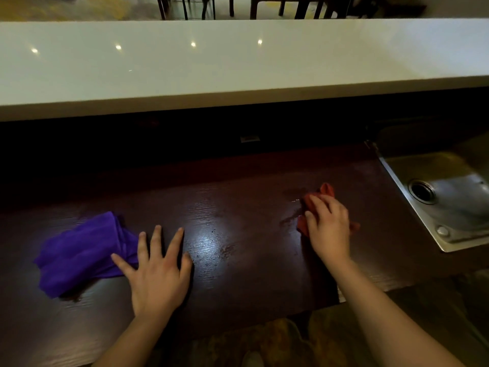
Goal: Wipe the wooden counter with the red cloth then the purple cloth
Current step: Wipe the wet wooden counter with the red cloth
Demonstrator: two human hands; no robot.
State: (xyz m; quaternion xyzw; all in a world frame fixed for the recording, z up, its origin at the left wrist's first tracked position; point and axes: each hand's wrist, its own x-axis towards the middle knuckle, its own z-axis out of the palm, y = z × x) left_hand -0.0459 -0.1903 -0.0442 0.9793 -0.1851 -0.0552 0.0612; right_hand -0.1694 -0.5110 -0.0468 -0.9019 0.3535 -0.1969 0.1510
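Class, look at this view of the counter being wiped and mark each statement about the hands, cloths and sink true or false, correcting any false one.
1. The right hand presses on the red cloth. True.
2. The left hand grips the purple cloth in a closed fist. False: it lies flat with fingers spread, at the cloth's edge.
3. The metal sink is at the right end of the wooden counter. True.
4. The two cloths are stacked together. False: they lie apart, purple to the left, red to the right.
5. Wet streaks show beside the red cloth. True.
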